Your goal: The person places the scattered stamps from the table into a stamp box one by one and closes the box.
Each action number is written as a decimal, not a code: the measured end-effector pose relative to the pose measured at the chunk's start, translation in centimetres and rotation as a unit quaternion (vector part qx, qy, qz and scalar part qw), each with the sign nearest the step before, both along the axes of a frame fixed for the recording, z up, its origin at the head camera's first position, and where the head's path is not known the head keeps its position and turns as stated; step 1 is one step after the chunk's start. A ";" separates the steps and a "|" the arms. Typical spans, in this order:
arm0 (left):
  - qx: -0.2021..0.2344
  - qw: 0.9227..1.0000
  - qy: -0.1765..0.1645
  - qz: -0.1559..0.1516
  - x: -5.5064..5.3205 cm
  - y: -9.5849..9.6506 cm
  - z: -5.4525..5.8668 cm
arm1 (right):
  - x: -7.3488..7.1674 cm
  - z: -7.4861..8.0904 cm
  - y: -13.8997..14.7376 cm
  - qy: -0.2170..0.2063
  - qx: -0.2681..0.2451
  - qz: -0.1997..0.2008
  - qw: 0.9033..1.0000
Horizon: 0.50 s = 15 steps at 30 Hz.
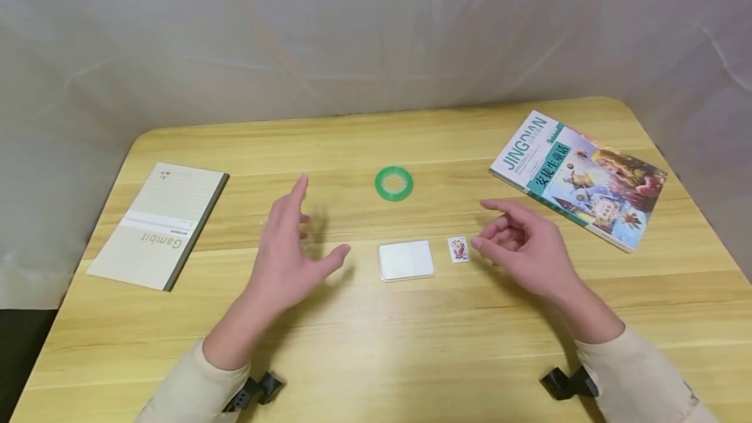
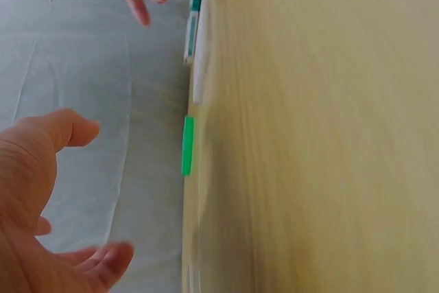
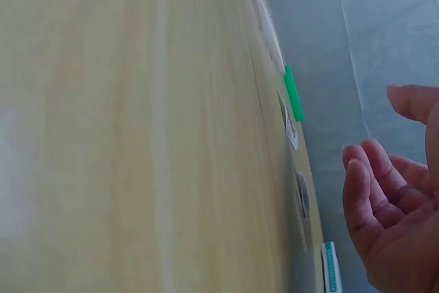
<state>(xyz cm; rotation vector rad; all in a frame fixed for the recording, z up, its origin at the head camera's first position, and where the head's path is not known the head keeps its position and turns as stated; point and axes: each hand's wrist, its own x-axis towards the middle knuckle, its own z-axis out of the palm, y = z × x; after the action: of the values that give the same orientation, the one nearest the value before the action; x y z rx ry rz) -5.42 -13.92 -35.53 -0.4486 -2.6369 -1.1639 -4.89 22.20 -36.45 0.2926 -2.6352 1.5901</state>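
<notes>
My left hand (image 1: 288,253) hovers above the table with thumb and fingers spread and nothing in its grasp. To its right lies a flat white rectangular piece with a clear edge (image 1: 406,260). My right hand (image 1: 523,250) is held over the table, its fingers loosely bent and holding nothing. Just left of its thumb lies a small white card with a coloured figure (image 1: 459,249). In the right wrist view a small roundish flat item (image 3: 302,193) lies near this hand; its kind is unclear. Behind the white piece sits a roll of green tape (image 1: 394,183).
A Gambit notebook (image 1: 161,224) lies at the table's left side. At the right lies a storybook with an illustrated cover (image 1: 581,178). The wooden table (image 1: 376,358) ends at a pale cloth backdrop (image 1: 364,31). Both wrists wear black camera mounts.
</notes>
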 end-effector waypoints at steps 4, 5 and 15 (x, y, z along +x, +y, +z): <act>0.044 0.995 -0.081 -0.028 0.1 0.9 -0.1 | 0.0 -0.3 -0.2 -0.030 0.024 0.019 0.999; 0.050 0.994 -0.095 -0.037 0.0 1.2 -0.2 | 0.0 -0.4 -0.2 -0.033 0.033 0.022 0.999; 0.095 0.972 -0.179 -0.115 -0.2 2.9 -1.4 | 0.0 -1.5 0.3 -0.030 0.070 0.052 0.996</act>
<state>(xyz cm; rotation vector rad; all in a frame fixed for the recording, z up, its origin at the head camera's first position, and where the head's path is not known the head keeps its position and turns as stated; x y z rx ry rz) -5.64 -11.04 -36.97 -0.5660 -2.7823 -1.6985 -4.93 22.46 -37.93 0.4024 -2.8265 1.4673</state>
